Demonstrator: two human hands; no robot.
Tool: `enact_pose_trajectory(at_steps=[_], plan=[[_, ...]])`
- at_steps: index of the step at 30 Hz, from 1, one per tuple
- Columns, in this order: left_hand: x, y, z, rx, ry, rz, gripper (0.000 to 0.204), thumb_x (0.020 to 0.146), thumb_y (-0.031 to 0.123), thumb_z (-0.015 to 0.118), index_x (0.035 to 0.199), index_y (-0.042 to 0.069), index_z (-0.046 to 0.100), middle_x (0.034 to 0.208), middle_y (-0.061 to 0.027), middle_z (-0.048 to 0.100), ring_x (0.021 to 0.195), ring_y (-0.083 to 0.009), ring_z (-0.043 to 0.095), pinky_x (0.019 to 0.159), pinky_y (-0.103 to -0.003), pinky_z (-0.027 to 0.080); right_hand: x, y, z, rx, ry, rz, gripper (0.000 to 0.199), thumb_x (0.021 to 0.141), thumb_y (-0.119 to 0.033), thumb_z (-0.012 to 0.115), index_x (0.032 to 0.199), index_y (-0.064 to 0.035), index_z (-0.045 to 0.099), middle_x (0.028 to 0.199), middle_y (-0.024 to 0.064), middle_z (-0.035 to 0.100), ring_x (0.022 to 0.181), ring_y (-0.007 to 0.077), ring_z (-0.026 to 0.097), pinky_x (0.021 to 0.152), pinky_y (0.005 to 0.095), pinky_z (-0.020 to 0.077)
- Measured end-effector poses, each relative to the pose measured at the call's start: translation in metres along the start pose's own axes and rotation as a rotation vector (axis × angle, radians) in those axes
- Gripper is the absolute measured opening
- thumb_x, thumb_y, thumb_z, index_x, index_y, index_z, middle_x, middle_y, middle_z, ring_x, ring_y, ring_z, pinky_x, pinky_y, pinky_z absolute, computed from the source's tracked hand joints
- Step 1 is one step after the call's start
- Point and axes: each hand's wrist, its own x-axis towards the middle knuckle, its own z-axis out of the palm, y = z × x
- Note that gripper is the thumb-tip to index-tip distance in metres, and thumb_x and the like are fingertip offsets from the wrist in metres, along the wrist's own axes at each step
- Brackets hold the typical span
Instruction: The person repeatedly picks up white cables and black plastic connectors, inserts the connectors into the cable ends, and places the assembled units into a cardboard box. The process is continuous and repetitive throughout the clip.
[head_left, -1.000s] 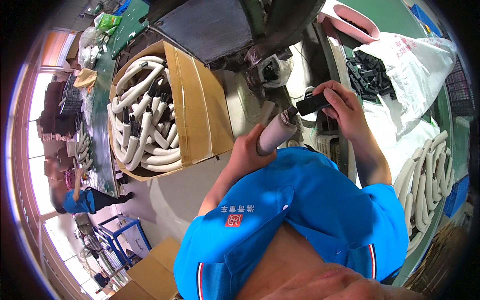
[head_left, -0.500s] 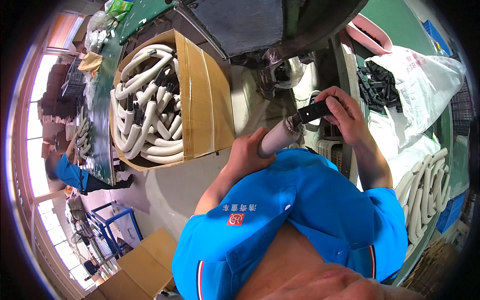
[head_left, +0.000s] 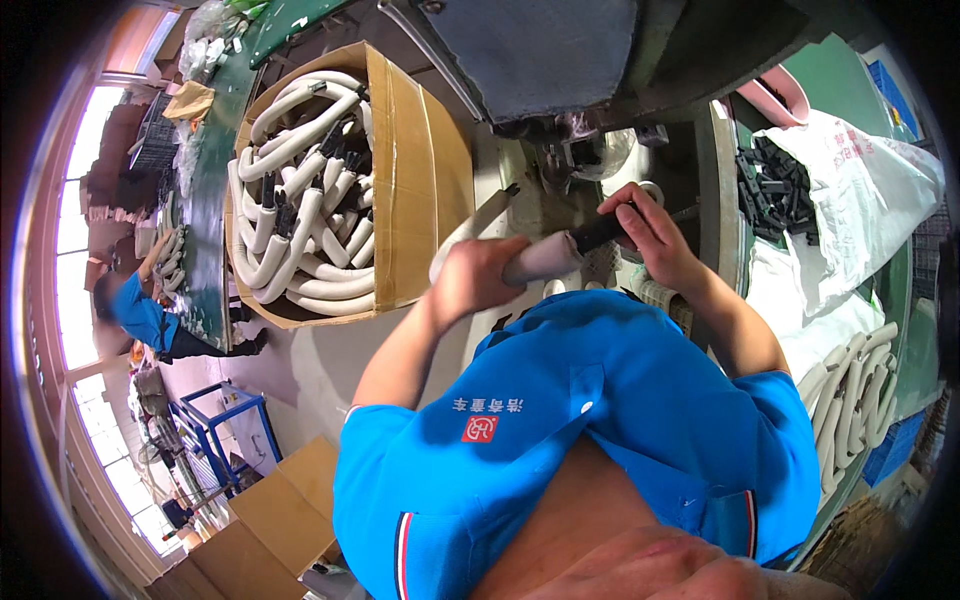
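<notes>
My left hand (head_left: 482, 272) is closed round a bent tube in pale grey foam (head_left: 545, 260). Its other arm, tipped with black, rises beyond that hand toward the machine. A black plastic end piece (head_left: 598, 232) sits at the near end of the foam, in line with it. My right hand (head_left: 655, 240) grips this piece between thumb and fingers, which partly cover it. How deep the piece goes into the tube is hidden.
A cardboard box (head_left: 425, 185) full of similar foam-covered tubes stands at left. Ahead hangs a dark machine (head_left: 540, 50). On the right bench lie black plastic pieces (head_left: 775, 190), a white sack (head_left: 865, 180) and more foam tubes (head_left: 850, 400). Another person (head_left: 145, 310) works far left.
Both hands have shifted slightly left with the tube. The black piece has turned into line with the foam, whose bunched end looks smoother. The tube's other arm has come into view.
</notes>
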Motion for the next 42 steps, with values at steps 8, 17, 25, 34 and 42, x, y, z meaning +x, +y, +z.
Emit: enact_pose_trajectory(at_steps=[8,17,25,34,42], plan=[[0.061,-0.049,-0.044,0.155,-0.045,-0.044,0.050,0.063,0.025,0.068,0.110,0.011,0.057,0.092,-0.0173,0.064,0.088,-0.0341,0.061,0.074,-0.040,0.049,0.068,0.047,0.005,-0.026,0.229,0.018,0.027,0.099,-0.026,0.035,0.103,-0.0062,0.052,0.077,0.0027,0.050,0.061,0.0081,0.046,0.055,0.0232,0.0373],[0.071,-0.055,-0.066,0.082,0.007,-0.063,0.059,0.061,0.021,0.071,0.117,0.008,0.057,0.097,-0.0201,0.064,0.092,-0.0335,0.062,0.080,-0.039,0.049,0.105,0.057,-0.020,0.000,0.138,0.116,0.020,0.095,-0.025,0.045,0.093,-0.0055,0.052,0.081,0.0078,0.056,0.069,0.0122,0.054,0.061,0.0269,0.0430],[0.059,-0.058,-0.044,-0.088,-0.116,-0.095,0.060,0.061,0.017,0.069,0.119,0.005,0.056,0.096,-0.0180,0.065,0.089,-0.0243,0.064,0.080,-0.034,0.049,0.161,0.252,-0.051,-0.955,0.321,-0.349,0.028,0.092,-0.027,0.042,0.097,-0.0066,0.060,0.095,0.0114,0.059,0.084,0.0219,0.056,0.075,0.0325,0.0453],[0.030,-0.056,-0.023,-0.131,-0.130,-0.148,0.049,0.061,0.018,0.069,0.107,0.007,0.059,0.089,-0.0180,0.064,0.083,-0.0291,0.063,0.075,-0.037,0.048,0.167,0.204,-0.029,-1.002,0.185,0.295,0.051,0.084,-0.032,0.050,0.126,-0.0040,0.044,0.131,0.0191,0.045,0.120,0.0332,0.044,0.099,0.0392,0.0362],[0.008,-0.061,-0.020,-0.173,-0.051,-0.182,0.051,0.060,0.020,0.070,0.107,0.003,0.058,0.087,-0.0214,0.062,0.082,-0.0353,0.060,0.073,-0.040,0.047,0.149,0.131,-0.039,-0.638,0.164,0.173,0.041,0.077,-0.040,0.065,0.104,-0.0095,0.061,0.105,0.0091,0.060,0.098,0.0215,0.055,0.084,0.0332,0.0430]])
